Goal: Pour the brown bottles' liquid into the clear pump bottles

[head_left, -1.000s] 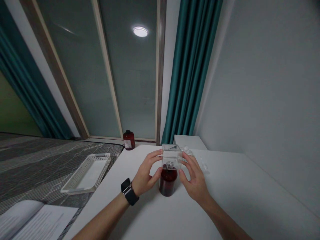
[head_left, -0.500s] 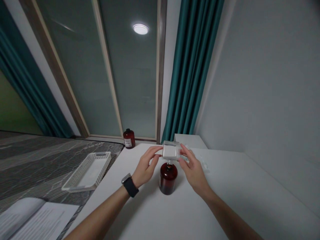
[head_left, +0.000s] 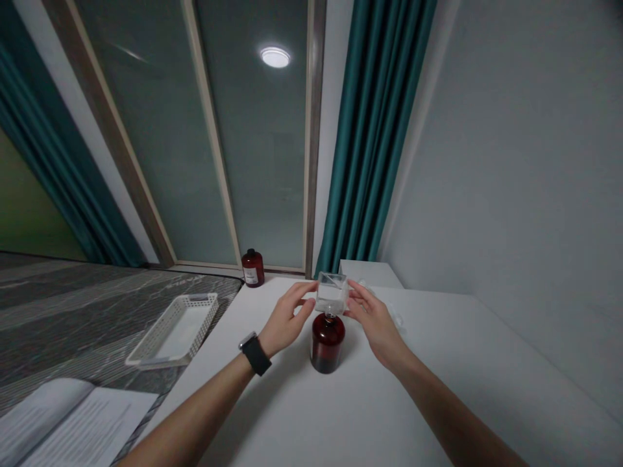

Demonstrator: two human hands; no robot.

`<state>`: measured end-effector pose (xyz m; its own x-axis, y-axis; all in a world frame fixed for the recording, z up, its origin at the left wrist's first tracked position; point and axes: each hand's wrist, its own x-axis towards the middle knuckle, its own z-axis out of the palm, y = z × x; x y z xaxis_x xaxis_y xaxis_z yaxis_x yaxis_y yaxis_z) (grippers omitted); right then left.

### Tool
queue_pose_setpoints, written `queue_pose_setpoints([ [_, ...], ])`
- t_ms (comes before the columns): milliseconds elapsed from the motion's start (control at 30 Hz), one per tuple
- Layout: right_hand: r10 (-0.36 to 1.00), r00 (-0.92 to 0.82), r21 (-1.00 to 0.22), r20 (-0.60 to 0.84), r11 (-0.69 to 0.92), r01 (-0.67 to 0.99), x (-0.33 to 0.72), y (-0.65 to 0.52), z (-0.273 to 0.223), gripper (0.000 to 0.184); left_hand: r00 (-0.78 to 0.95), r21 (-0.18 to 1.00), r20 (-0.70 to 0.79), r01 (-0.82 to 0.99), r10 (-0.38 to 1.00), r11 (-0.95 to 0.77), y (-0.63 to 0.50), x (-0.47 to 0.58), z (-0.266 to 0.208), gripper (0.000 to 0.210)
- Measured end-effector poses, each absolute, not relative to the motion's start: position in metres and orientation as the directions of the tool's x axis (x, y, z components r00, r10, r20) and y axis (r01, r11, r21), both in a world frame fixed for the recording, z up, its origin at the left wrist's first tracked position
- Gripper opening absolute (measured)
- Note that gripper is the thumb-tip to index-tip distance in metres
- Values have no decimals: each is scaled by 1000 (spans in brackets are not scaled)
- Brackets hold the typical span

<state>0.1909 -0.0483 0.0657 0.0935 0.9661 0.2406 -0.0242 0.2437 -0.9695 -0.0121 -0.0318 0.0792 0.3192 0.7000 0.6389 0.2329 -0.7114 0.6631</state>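
A clear, square-sided bottle (head_left: 331, 295) is held upside down, its narrow neck at the mouth of a dark red-brown bottle (head_left: 328, 344). Whether the neck goes into the mouth or only rests on it, I cannot tell. My left hand (head_left: 288, 318), with a black watch on its wrist, pinches the clear bottle's left side between thumb and fingers. From the right, my right hand (head_left: 374, 324) grips the opposite side the same way. The brown bottle stands upright on the white table (head_left: 311, 421), and neither hand touches it.
A second red-brown bottle (head_left: 252, 268), labelled and capped, stands at the table's far left corner. Crumpled clear plastic (head_left: 396, 318) lies beyond my right hand. Left of the table are a white basket (head_left: 172, 331) and an open book (head_left: 82, 421). A white box-like piece (head_left: 371, 274) is behind.
The clear bottle has come slightly down, and less of its neck shows above the brown bottle. Its upper part now looks more see-through. Both hands keep their hold.
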Motion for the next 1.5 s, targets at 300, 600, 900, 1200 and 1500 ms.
queue_pose_setpoints([
  [300, 954, 97, -958, 285, 286, -4, 191, -48, 64, 49, 529, 559, 573, 306, 626, -770, -39, -15, 68, 117],
  [600, 960, 72, -963, 270, 270, 9, 192, -50, 69, 53, 579, 422, 532, 452, 618, -786, -35, -15, 56, 146],
  [900, 948, 85, -951, 308, 308, 8, 194, -39, 63, 52, 590, 374, 534, 478, 606, -795, -21, -16, 48, 147],
  [1200, 946, 74, -948, 316, 318, -15, 197, -28, 62, 50, 618, 351, 524, 470, 586, -810, -8, -17, 50, 141],
  [1500, 916, 58, -918, 396, 395, 35, 200, -30, 60, 49, 586, 479, 592, 295, 553, -827, -18, -23, 63, 76],
])
